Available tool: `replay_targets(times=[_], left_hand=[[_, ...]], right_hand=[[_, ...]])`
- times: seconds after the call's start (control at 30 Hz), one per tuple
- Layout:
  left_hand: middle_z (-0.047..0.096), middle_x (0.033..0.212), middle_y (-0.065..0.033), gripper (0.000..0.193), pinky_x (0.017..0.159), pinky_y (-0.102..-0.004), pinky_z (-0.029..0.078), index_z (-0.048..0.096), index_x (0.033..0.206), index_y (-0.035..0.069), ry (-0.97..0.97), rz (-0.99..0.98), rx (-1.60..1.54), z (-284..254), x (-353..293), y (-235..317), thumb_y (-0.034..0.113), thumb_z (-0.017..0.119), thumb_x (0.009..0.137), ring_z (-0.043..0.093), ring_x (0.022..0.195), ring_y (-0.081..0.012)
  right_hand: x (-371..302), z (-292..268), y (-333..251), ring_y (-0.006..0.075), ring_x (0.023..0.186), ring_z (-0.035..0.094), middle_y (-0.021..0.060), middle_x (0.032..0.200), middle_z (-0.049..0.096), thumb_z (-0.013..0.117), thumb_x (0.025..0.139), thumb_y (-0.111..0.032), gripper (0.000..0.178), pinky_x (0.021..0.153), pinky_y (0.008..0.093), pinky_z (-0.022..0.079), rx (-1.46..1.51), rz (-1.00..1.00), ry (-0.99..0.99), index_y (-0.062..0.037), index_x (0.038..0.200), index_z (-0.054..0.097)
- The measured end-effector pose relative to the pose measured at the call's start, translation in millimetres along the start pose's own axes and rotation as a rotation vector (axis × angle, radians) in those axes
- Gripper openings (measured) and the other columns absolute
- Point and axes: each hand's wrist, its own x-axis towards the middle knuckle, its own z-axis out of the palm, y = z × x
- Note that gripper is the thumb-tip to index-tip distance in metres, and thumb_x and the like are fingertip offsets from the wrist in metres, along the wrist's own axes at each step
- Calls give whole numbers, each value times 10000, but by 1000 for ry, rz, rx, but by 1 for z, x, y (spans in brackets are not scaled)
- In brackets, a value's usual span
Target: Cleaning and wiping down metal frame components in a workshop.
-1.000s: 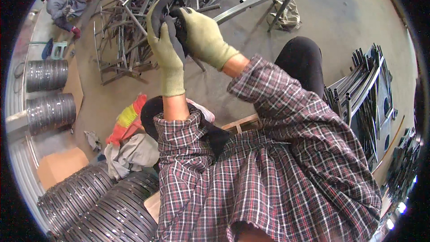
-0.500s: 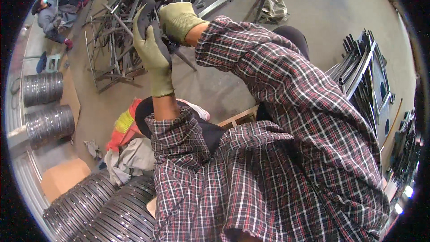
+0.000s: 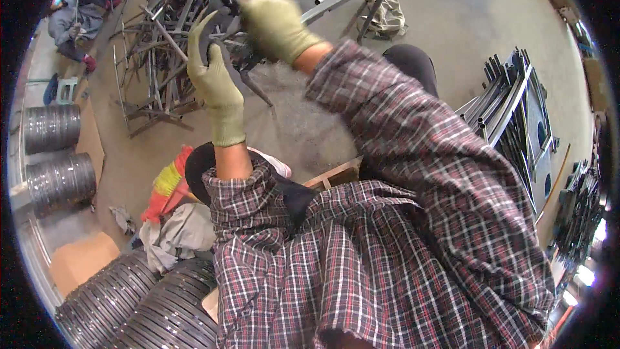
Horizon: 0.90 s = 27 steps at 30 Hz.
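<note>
On the floor (image 3: 465,13), the heap of metal tubes (image 3: 165,33), cut off at the top, lies beyond the left hand (image 3: 218,81), which hides part of it. That hand is half-curled; anything it holds is lost against dark metal. The right hand (image 3: 274,26), blurred, is curled, around what I cannot tell; since the earlier frame it has swung away from the left.

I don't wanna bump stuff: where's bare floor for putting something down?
Bare floor lies between the beige bundle and right tube stack; a smaller patch between the tube heap and wooden box. Crowded: the heap itself and the coils.
</note>
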Motion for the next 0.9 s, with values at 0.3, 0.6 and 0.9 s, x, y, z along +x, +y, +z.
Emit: replay_targets(times=[0.3,0.6,0.9], left_hand=[[612,1181,-101,452,1022,-325,375,593,1169,-11,72,-78,29,-13,-1,-33,-106,393,776,561,1108,-209],[597,1211,-110,452,999,-333,428,614,1120,-17,7,13,52,-16,-1,2,-131,394,742,574,1108,-218],[620,1168,-114,438,994,-333,422,620,1075,-18,15,60,84,-6,-4,4,-132,395,717,581,1096,-220]], right_hand=[[1,-40,84,266,662,681,139,747,657,666,754,-162,104,557,380,547,-256,59,-117,-61,778,663],[2,-39,76,303,726,670,124,776,652,606,782,-106,128,632,395,555,-101,34,-159,-74,900,643],[3,-43,107,316,760,675,133,833,666,635,789,-131,135,650,418,553,-176,67,-174,-89,917,648]])
